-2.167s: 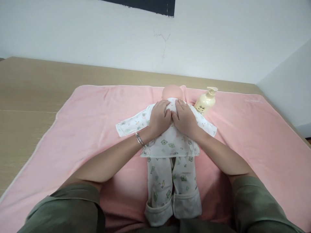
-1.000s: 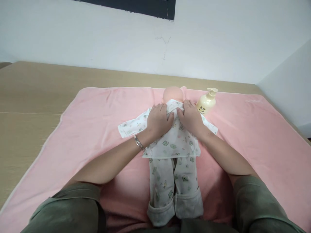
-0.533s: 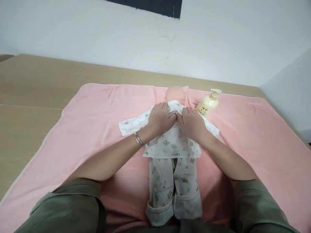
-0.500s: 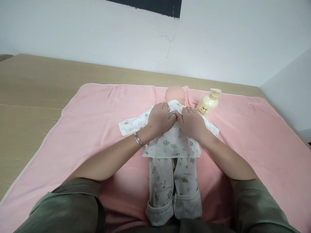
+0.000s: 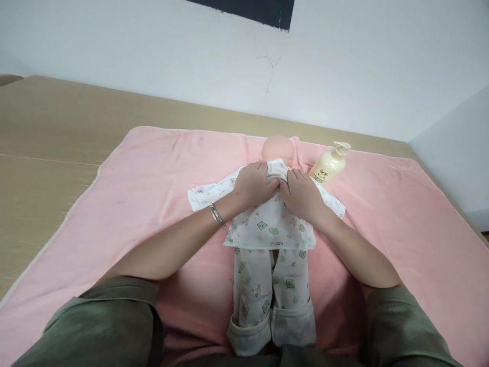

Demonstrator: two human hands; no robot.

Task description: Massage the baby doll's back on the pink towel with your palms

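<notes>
While the doll (image 5: 273, 224) lies on the pink towel (image 5: 153, 178) with its feet nearest the person, the printed trousers (image 5: 272, 290) look fully on, cuffs turned up. Further up the doll, the left hand (image 5: 252, 184) and right hand (image 5: 301, 193) sit side by side on its chest, fingers curled and pinching the printed top (image 5: 267, 224) at the neckline. So it's dressed; only the collar looks unfinished. Beyond the doll's shoulder stands a pump bottle (image 5: 329, 165).

Soft matt cloth shirt (image 5: 269, 227), fuzzy pink towel (image 5: 153, 173), glossy plastic bottle (image 5: 328, 165), wooden table (image 5: 57, 132).
</notes>
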